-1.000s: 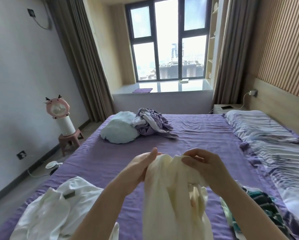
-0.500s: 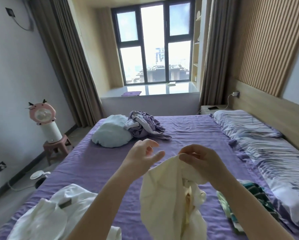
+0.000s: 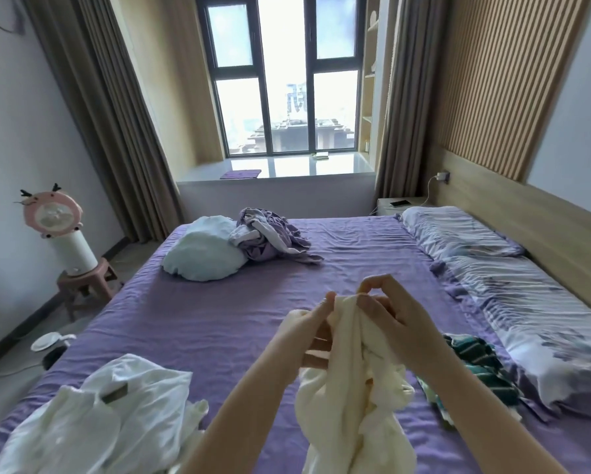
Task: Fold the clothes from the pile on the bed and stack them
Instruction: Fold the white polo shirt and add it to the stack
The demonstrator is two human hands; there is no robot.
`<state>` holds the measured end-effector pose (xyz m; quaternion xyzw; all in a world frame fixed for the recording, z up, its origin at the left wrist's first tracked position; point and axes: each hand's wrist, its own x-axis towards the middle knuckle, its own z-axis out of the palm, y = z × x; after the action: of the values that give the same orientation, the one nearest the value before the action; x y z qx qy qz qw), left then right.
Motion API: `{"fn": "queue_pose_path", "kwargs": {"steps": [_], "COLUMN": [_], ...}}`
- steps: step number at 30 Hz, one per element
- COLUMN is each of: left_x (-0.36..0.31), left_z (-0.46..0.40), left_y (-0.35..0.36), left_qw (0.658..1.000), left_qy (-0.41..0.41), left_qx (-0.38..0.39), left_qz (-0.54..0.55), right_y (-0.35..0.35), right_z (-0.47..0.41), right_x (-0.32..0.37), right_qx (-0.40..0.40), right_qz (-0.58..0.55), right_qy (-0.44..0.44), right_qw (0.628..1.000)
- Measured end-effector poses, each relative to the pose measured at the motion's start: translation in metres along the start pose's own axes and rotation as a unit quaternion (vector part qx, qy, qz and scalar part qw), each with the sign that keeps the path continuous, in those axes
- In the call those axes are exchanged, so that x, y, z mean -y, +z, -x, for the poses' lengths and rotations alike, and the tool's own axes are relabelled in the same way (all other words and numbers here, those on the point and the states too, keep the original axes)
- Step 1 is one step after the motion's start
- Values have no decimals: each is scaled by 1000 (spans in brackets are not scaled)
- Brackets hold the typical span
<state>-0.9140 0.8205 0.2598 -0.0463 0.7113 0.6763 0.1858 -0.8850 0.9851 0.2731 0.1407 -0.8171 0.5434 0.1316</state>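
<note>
I hold a cream garment (image 3: 352,405) up above the purple bed (image 3: 218,319), and it hangs bunched down toward me. My left hand (image 3: 307,333) grips its top edge from the left, fingers curled into the cloth. My right hand (image 3: 395,323) pinches the same top edge from the right, close beside the left. A crumpled white garment (image 3: 102,419) lies on the bed at the lower left. A green striped garment (image 3: 475,364) lies at the right, beside my right forearm. A tangle of lilac clothes (image 3: 270,236) sits at the far end of the bed.
A pale blue pillow (image 3: 203,249) lies next to the lilac clothes. Patterned pillows and a quilt (image 3: 513,289) run along the right side by the wooden headboard. A pink fan on a stool (image 3: 66,241) stands on the floor at the left. The window is straight ahead.
My left hand had let go half a second ago and now grips the cream garment's top edge again, beside the right. The view has tilted down and to the left.
</note>
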Motion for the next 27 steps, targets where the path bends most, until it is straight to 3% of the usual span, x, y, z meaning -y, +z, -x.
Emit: {"fn": "queue_pose_path", "kwargs": {"steps": [2, 4, 7, 10, 13, 16, 20, 27], "left_x": [0, 1, -4, -15, -28, -40, -57, -64], "left_z": [-3, -7, -12, -9, -2, 3, 11, 15], "left_y": [3, 8, 14, 13, 9, 3, -17, -55], "left_qw": [992, 990, 990, 976, 970, 960, 949, 904], "left_qy": [-19, 9, 125, 207, 235, 267, 292, 304], "left_qx": [62, 51, -44, -58, -14, 12, 28, -69], "left_qz": [108, 131, 41, -28, -57, -76, -118, -294], "right_y": [7, 8, 6, 3, 6, 16, 22, 5], "right_z": [9, 15, 23, 23, 12, 2, -11, -37], "right_x": [-7, -15, -25, -33, -38, -33, -26, 2], "right_qx": [-4, -7, 47, 55, -21, -15, -15, 43], "right_qz": [-13, -31, -125, -188, -119, -17, -18, -80], "right_qy": [-12, -10, -6, 7, 28, 37, 19, -24], "right_qw": [1000, 999, 991, 981, 992, 999, 1000, 996]}}
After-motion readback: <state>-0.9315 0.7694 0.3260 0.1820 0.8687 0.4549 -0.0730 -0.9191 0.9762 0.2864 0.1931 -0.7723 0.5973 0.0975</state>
